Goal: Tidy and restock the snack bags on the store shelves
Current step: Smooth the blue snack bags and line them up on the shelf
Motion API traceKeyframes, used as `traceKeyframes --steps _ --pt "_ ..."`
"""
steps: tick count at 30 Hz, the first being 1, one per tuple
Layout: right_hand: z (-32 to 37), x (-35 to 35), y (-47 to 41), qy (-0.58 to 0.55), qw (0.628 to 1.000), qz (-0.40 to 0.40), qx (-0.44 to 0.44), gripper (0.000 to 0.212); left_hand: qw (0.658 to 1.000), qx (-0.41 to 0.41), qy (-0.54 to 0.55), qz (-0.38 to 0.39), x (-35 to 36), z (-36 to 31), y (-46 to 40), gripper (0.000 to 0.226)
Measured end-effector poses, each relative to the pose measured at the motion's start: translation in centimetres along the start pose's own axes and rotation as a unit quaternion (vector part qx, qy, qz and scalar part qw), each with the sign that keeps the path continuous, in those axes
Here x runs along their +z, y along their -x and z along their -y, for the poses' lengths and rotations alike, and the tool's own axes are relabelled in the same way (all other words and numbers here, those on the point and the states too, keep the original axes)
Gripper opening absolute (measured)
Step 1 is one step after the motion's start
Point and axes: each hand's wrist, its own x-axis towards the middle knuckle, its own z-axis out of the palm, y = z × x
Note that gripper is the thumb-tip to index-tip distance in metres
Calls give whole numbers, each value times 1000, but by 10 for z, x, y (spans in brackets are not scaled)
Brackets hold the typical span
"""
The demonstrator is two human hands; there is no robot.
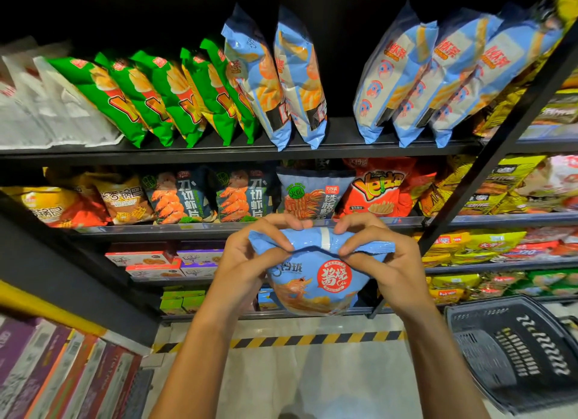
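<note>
Head view: your left hand (250, 256) and right hand (380, 256) both pinch the top edge of a blue snack bag (316, 278), holding it up in front of the shelves (219, 151). More blue bags (300, 80) stand on the top shelf beside green bags (150, 96). A black basket (513, 350) sits at your right.

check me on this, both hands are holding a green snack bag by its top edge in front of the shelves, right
Not quite: the bag is light blue, not green. The head view shows the left hand and the right hand pinching the top edge of the light blue snack bag in front of the shelves.
</note>
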Motion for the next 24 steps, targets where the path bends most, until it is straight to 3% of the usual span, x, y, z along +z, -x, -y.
traceKeyframes --steps 6,11,17,21,24 --pt "0 0 2 3 1000 -14 8 17 1000 10 9 -8 2 6 0 10" --pt "7 -1 4 13 997 -63 41 23 998 25 28 -43 3 11 -1 27" --pt "4 1 3 -14 987 -136 80 32 999 42 15 -21 3 16 -4 15" --pt "2 0 2 -22 986 -132 94 35 999 39 12 -29 3 18 -5 14" --pt "0 -2 2 -63 989 -69 111 42 996 49 14 -70 4 21 -5 21"
